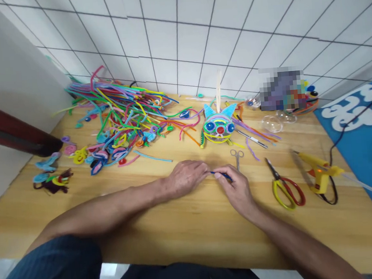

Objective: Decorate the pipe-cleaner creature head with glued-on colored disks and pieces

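Between my hands, just above the table, is a dark blue pipe cleaner. My right hand pinches it between thumb and fingers. My left hand is closed at its left end, palm down, and the fingertips are partly hidden. Beyond the hands stands a colourful pipe-cleaner animal head with blue ears, round blue eyes and a red nose. Small silver scissors lie just past my right hand. To its right are larger scissors with one yellow and one red handle, blades apart.
A large heap of pipe cleaners fills the back left. Small pipe-cleaner figures lie at the left. A yellow glue gun with a cord stands at the right, by a blue mat. Clear plastic domes sit farther back.
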Tool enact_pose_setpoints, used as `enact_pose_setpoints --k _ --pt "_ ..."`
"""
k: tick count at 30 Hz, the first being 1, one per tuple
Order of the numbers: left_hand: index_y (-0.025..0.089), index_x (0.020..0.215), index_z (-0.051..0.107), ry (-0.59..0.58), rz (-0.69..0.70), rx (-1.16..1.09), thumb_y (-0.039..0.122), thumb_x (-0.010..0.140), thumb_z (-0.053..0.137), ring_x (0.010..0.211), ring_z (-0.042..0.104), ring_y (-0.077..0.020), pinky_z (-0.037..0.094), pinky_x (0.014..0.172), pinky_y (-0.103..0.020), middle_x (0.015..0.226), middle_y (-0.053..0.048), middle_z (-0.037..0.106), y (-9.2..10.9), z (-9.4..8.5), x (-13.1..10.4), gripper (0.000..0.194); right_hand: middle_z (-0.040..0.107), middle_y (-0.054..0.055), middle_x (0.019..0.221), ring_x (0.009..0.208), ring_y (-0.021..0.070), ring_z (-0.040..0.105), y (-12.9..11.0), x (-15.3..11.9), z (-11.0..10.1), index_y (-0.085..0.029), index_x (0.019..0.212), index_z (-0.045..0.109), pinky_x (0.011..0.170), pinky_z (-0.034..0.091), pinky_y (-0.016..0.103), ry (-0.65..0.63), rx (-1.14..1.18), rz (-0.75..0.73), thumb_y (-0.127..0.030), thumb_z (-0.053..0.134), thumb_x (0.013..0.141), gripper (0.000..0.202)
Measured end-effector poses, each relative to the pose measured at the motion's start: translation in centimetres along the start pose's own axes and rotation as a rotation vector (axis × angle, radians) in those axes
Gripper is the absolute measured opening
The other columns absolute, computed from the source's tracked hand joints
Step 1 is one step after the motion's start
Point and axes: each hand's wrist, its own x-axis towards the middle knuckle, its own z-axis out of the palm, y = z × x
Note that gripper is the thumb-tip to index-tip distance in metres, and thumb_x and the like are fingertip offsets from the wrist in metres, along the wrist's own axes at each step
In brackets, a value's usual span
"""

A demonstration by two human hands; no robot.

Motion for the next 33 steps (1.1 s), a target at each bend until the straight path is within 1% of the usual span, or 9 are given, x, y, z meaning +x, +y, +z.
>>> enact_pose_setpoints --k 3,10,15,18,21,24,27,30,33 --pt "0.017 0.105 0.063 -0.025 -0.050 -0.064 0.037 0.109 0.044 0.081 0.072 -0.0195 0.054 0.073 -0.030 0.090 -0.006 0.074 0.2 -0.7 0.1 0.028 0.073 0.003 0.088 0.083 0.0190 0.069 0.0 0.2 0.0 -0.023 0.097 0.071 0.077 0.055 0.032 0.005 0.000 -0.006 -0.029 0.059 0.101 0.014" --pt "0.017 0.095 0.066 -0.257 -0.120 -0.194 0.026 0.103 0.051 0.080 0.070 -0.0191 0.049 0.072 -0.028 0.087 -0.005 0.074 0.3 -2.0 0.6 0.020 0.072 0.003 0.091 0.088 0.0195 0.068 0.3 0.2 0.1 -0.024 0.100 0.071 0.079 0.055 0.033 -0.007 -0.043 -0.108 -0.023 0.059 0.102 0.012" --pt "0.018 0.102 0.069 -0.290 -0.181 -0.368 0.032 0.098 0.060 0.081 0.069 -0.0180 0.047 0.073 -0.027 0.091 -0.004 0.076 0.3 -2.7 0.8 0.017 0.071 0.003 0.090 0.088 0.0191 0.068 0.3 0.2 0.1 -0.024 0.100 0.070 0.079 0.055 0.032 -0.005 -0.070 -0.162 -0.019 0.060 0.102 0.011" --pt "0.018 0.101 0.070 -0.305 -0.225 -0.424 0.026 0.097 0.058 0.079 0.067 -0.0167 0.045 0.072 -0.025 0.090 -0.003 0.076 0.5 -3.0 1.0 0.015 0.071 0.003 0.090 0.088 0.0194 0.068 0.3 0.1 0.1 -0.024 0.100 0.070 0.078 0.054 0.033 -0.012 -0.085 -0.188 -0.019 0.060 0.102 0.011" --pt "0.018 0.094 0.070 -0.279 -0.281 -0.510 0.021 0.096 0.055 0.074 0.064 -0.0143 0.043 0.068 -0.023 0.084 -0.002 0.074 0.4 -2.9 1.1 0.016 0.072 0.004 0.093 0.089 0.0192 0.068 0.4 0.0 0.1 -0.024 0.105 0.070 0.079 0.055 0.033 -0.008 -0.049 -0.164 -0.020 0.061 0.101 0.011" --pt "0.016 0.088 0.067 -0.196 -0.389 -0.648 0.025 0.097 0.054 0.067 0.057 -0.0118 0.040 0.064 -0.022 0.075 0.000 0.067 0.0 -2.5 1.1 0.019 0.073 0.003 0.095 0.088 0.0182 0.069 0.6 0.0 0.1 -0.024 0.108 0.070 0.079 0.055 0.032 0.037 0.024 -0.053 -0.023 0.059 0.102 0.012" --pt "0.016 0.083 0.065 -0.127 -0.453 -0.709 0.030 0.097 0.055 0.063 0.049 -0.0104 0.036 0.060 -0.022 0.069 0.003 0.059 -0.2 -2.3 1.2 0.022 0.072 0.001 0.090 0.083 0.0172 0.069 0.8 0.0 0.0 -0.024 0.103 0.071 0.076 0.055 0.030 0.076 0.069 0.056 -0.026 0.060 0.101 0.011" --pt "0.016 0.082 0.065 -0.104 -0.454 -0.670 0.033 0.098 0.055 0.063 0.048 -0.0107 0.035 0.061 -0.023 0.068 0.003 0.057 -0.4 -2.5 1.3 0.026 0.071 0.001 0.088 0.083 0.0172 0.068 1.0 0.1 -0.2 -0.024 0.100 0.071 0.076 0.054 0.030 0.113 0.073 0.067 -0.026 0.061 0.100 0.010" --pt "0.015 0.081 0.064 -0.065 -0.452 -0.541 0.033 0.100 0.052 0.066 0.050 -0.0115 0.036 0.063 -0.024 0.071 0.001 0.059 -0.6 -3.1 1.5 0.028 0.069 0.003 0.094 0.092 0.0188 0.067 1.3 0.4 -0.5 -0.024 0.101 0.071 0.083 0.054 0.033 0.177 0.020 0.001 -0.024 0.060 0.101 0.011"
